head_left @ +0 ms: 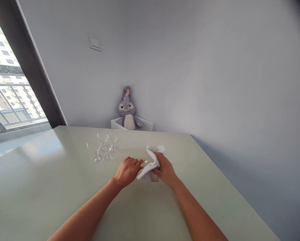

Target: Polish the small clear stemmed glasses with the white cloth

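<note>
My left hand (129, 170) is closed over one end of a small clear wine glass (145, 163), low over the tabletop. My right hand (164, 169) grips a white cloth (151, 164) that wraps the other end of that glass. The cloth's edges are smeared by motion, and most of the glass is hidden under the cloth and my fingers. To the left of my left hand, several clear stemmed glasses (109, 156) stand upright in a close group.
The pale green table (64, 194) meets grey walls at the back and right. A plush toy (129, 113) sits in a white perforated basket (146, 125) behind the table's far edge. A window with a railing (14, 100) lies at the left.
</note>
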Demonstrator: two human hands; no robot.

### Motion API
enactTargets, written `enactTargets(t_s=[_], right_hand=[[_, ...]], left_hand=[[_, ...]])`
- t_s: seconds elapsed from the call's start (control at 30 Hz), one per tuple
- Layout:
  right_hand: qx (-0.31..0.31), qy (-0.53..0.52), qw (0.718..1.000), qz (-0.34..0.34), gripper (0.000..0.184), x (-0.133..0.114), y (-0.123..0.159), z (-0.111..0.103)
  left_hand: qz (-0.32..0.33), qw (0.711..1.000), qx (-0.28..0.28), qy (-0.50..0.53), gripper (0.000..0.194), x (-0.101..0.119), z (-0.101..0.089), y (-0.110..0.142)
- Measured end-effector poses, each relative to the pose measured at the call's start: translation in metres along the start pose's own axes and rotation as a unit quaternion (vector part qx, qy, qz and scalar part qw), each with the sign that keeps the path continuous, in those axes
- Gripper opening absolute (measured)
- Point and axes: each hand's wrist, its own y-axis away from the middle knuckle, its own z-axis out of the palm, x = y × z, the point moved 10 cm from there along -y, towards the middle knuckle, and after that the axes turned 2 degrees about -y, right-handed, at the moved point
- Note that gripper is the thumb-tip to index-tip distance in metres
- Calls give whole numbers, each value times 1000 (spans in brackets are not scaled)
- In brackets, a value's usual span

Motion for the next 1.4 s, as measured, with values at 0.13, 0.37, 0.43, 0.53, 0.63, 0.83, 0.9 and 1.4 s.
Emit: enactTargets(t_s=[0.13, 0.37, 0.43, 0.53, 0.63, 0.83, 0.9, 1.4], right_hand=[[41, -320, 937, 137, 38, 28, 4, 18], [70, -496, 846, 183, 32, 1, 19, 72], [55, -500, 846, 176, 28, -6, 19, 69], [65, -457, 871, 167, 23, 2, 16, 50], [51, -300, 933, 190, 18, 24, 16, 43], [-29, 135, 987, 85, 22, 16, 13, 45], [-5, 157, 987, 29, 37, 1, 11, 36], [-226, 103, 969, 4, 54, -31, 30, 78]], left_hand=[[-101, 992, 37, 62, 22, -10, -7, 0], [-124, 974, 135, 133, 31, 15, -25, 2], [-103, 969, 135, 178, 32, 15, -27, 0], [-110, 917, 81, 374, 34, 0, -16, -2], [-196, 801, 45, 564, 42, -21, 4, 4], [-259, 685, 27, 680, 67, -16, 23, 10], [-275, 660, 69, 696, 58, -19, 18, 10], [-263, 665, 304, 629, 53, -59, -31, 22]])
